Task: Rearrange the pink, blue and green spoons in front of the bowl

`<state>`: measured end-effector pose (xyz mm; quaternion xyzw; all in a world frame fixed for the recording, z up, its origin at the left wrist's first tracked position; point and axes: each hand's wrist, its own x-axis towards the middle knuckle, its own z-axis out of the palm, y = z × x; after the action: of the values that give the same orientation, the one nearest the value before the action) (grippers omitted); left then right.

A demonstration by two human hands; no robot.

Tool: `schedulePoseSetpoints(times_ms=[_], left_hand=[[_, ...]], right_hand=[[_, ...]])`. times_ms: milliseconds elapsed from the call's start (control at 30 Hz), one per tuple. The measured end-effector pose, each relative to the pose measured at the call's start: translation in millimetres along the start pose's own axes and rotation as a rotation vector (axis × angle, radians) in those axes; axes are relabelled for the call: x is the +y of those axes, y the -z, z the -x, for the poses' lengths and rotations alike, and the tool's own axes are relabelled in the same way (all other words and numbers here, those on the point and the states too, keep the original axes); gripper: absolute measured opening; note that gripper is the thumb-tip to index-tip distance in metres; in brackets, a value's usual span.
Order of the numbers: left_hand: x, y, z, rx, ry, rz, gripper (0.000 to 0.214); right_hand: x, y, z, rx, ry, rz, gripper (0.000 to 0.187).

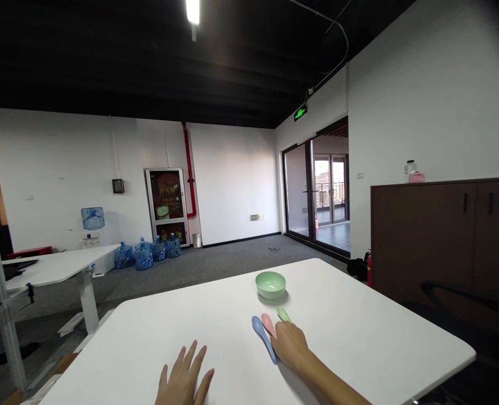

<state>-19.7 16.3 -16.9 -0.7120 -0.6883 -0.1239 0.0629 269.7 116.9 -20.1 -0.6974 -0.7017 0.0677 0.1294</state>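
A blue spoon (264,338), a pink spoon (268,324) and a green spoon (283,314) lie side by side on the white table (215,320), with their bowls pointing away from me. My right hand (290,344) is closed over the handles of the pink and green spoons. Its fingers are mostly hidden, so which of these handles it grips cannot be seen. The blue spoon is just left of its fingertips. Beyond the spoons stands a green bowl (270,285). Spread over the table at the near left, my left hand (183,378) is open and holds nothing.
Another white table (67,261) stands to the left. Blue water bottles (143,254) are on the floor by the far wall. At the right is a brown cabinet (426,236), with a dark chair (464,295) in front of it. Glass doors (317,194) are at the back.
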Motion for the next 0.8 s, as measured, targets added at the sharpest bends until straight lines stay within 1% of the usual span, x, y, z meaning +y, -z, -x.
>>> schedulePoseSetpoints(times_ms=[67,233,333,400,500,533,600,800], left_hand=[[0,-0.5,1,0.004,-0.001,0.005,0.055],[-1,0.4,2,0.004,0.001,0.010,0.055],[-1,0.3,2,0.004,0.004,0.029,0.055],[0,-0.6,2,0.002,0.006,0.032,0.056],[1,-1.9,2,0.009,0.005,0.021,0.055],[1,-2.0,2,0.011,0.004,0.018,0.055],[2,-1.4,2,0.011,0.004,0.016,0.055],[3,1.8,0,-0.008,0.006,0.007,0.056]], right_hand=[[0,0,0,-0.002,-0.001,0.013,0.040],[2,-2,0,0.052,0.016,0.026,0.056],[1,2,2,0.077,0.021,0.033,0.062],[-2,6,5,0.092,0.050,0.047,0.055],[-8,10,7,0.098,0.146,0.064,0.030],[-11,10,7,0.092,0.172,0.066,0.027],[-16,10,6,0.062,0.183,0.067,0.028],[-27,3,5,-0.014,0.132,0.086,0.036]])
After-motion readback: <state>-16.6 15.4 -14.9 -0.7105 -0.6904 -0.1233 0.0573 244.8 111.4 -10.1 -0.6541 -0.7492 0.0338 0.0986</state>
